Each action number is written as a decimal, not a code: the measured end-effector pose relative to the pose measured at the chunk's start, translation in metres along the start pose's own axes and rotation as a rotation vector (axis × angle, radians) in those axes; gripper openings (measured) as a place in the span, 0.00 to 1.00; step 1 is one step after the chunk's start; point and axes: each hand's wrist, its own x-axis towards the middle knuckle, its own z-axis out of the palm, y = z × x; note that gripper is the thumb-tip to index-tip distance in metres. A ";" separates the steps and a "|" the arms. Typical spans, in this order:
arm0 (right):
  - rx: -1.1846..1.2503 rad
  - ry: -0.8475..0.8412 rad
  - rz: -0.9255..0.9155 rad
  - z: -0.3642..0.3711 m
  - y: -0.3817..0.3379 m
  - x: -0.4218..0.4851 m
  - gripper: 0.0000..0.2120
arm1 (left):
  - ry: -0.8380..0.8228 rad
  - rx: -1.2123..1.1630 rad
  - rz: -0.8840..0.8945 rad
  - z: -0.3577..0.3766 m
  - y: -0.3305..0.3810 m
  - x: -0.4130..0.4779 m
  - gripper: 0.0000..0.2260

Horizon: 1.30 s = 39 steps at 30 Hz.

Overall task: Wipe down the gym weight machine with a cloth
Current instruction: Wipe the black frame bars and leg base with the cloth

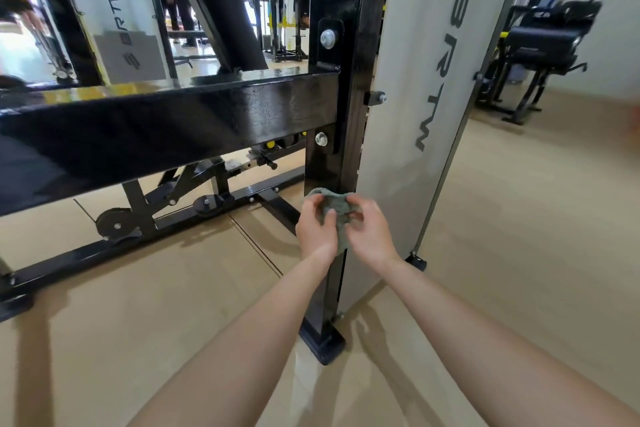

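**A:** Head view, gym floor. We hold a grey-green cloth (333, 213) bunched between both hands, low in front of the black post (341, 87), right where it meets the grey panel (412, 87).

**B:** And our fingers?

**A:** The left hand (317, 232) has its fingers curled over the cloth's left edge, with the thumb pinching from below. The right hand (371, 237) pinches the other side, fingers bent and a fold caught between thumb and fingertips. Neither hand is spread flat. We cannot tell whether the cloth touches the post; it sits just in front of it.

**B:** How will it handle?

**A:** We judge it light, soft and limp, a small towel that crumples and drapes. A tail of it hangs down below our hands. It is best gathered into a pad in one palm, so the fingers press through it rather than pinch a corner that would flap. The post looks glossy and hard, so the pad should slide easily. The bolts (328, 38) higher up could snag a loose edge.

**B:** What else is in the frame?

**A:** A black beam (173, 114) runs left from the post, a pulley (114, 224) sits near the floor at left, and a padded bench (543, 42) stands far right.
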 end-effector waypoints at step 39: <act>0.118 0.172 -0.512 0.036 0.109 0.016 0.28 | 0.003 0.334 0.189 0.002 -0.056 -0.001 0.18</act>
